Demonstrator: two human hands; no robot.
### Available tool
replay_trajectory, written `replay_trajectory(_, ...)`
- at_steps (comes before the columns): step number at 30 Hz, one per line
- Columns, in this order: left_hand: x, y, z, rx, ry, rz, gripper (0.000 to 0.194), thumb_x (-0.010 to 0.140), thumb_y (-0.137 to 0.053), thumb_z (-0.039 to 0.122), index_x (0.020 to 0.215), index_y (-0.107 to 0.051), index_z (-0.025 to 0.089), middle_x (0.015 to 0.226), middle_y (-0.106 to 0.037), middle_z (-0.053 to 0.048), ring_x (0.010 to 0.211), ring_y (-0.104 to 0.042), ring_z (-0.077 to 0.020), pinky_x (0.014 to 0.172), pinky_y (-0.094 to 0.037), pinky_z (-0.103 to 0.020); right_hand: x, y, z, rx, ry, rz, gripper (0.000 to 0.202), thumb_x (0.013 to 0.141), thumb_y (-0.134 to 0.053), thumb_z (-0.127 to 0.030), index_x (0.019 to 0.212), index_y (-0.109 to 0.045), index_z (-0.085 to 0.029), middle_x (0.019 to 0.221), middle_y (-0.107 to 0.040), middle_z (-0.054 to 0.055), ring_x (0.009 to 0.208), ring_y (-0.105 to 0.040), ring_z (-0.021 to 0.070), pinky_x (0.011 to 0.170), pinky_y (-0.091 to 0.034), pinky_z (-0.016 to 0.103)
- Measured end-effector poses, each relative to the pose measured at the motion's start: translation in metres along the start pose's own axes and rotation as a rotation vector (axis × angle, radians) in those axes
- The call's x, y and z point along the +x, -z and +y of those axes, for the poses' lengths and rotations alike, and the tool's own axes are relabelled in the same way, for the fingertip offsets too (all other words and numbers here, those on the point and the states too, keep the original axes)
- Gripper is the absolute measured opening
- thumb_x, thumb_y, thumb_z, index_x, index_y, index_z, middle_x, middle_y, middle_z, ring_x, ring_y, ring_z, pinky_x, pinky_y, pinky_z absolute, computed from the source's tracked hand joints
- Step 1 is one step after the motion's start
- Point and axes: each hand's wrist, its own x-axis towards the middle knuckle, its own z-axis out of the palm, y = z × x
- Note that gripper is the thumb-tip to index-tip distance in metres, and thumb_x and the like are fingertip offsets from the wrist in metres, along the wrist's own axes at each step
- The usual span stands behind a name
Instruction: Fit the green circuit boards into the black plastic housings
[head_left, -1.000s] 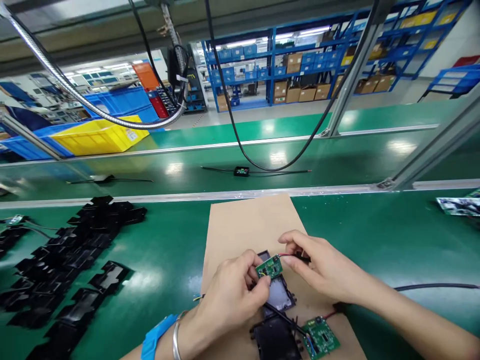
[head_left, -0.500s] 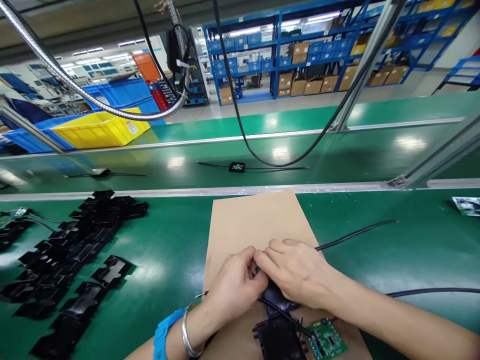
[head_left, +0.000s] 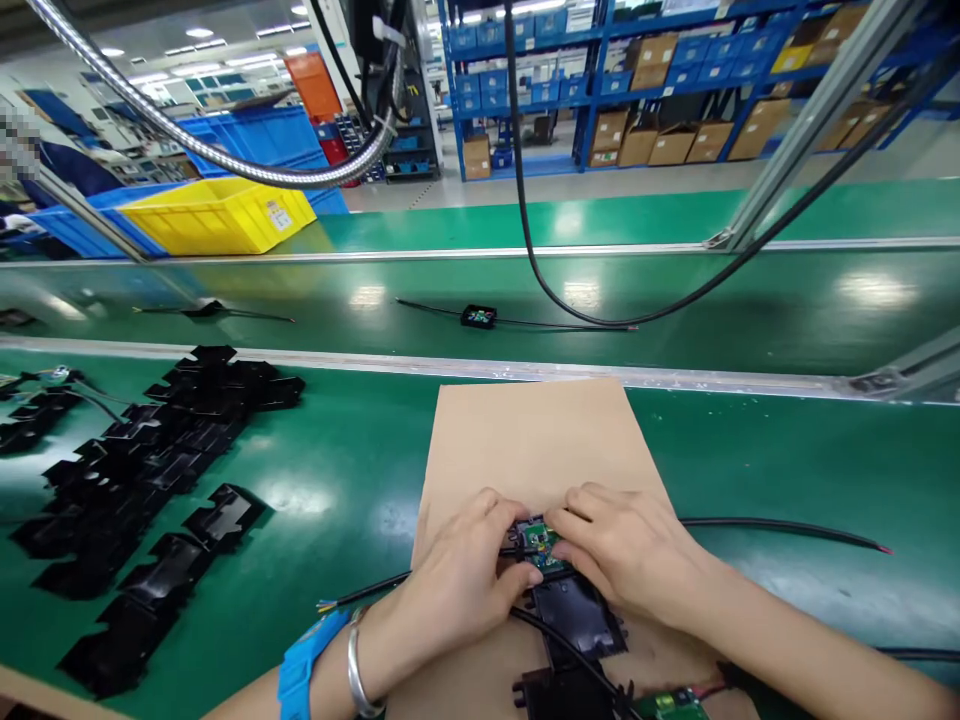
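A small green circuit board (head_left: pixel 538 540) sits in the upper part of a black plastic case (head_left: pixel 577 612), over a sheet of cardboard (head_left: pixel 529 430). My left hand (head_left: pixel 469 570) pinches the board and case at the left side, thumb below and fingers above. From the right, my right hand (head_left: pixel 626 550) grips the other side with curled fingers. A black cable (head_left: pixel 780 523) runs out to the right of the hands, and a cable with bare coloured wire ends (head_left: pixel 367 590) shows at the left. A second green board (head_left: pixel 675 704) lies at the bottom edge, partly cut off.
Several black plastic cases (head_left: pixel 172 465) lie in rows on the green table at the left. Beyond a metal rail, a cased board with leads (head_left: pixel 478 317) rests on the green surface. A yellow bin (head_left: pixel 217 215) stands behind; a black cable (head_left: pixel 525 220) hangs down in front.
The hands have moved slightly apart, so the green board between them now shows. The right cable has swung lower and straighter, and more cable sticks out at the left. The view has tilted down.
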Motion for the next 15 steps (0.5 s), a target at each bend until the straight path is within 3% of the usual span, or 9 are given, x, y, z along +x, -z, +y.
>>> replay_trajectory(6, 0.003, 0.003, 0.0, 0.023, -0.069, -0.024, 0.041, 0.082, -0.063, 0.016, 0.122, -0.054, 0.023, 0.112, -0.056, -0.003, 0.104, -0.055, -0.0212, 0.095, -0.046, -0.037, -0.001, -0.006, -0.001, -0.106, 0.003, -0.046, 0.008, 0.093, -0.05, -0.019, 0.09, -0.053, -0.026, 0.086, -0.049, 0.001, 0.066, -0.05, 0.0171, 0.05, -0.019, 0.031)
replay_trajectory(15, 0.002, 0.0, 0.003, 0.174, -0.078, -0.067, 0.042, 0.087, -0.055, 0.017, 0.128, -0.049, 0.02, 0.115, -0.054, -0.008, 0.103, -0.055, -0.0253, 0.092, -0.049, -0.043, 0.004, 0.009, -0.013, -0.197, 0.05, -0.101, 0.022, 0.076, -0.054, -0.005, 0.088, -0.051, -0.023, 0.083, -0.054, 0.002, 0.061, -0.053, 0.0199, 0.046, -0.02, 0.032)
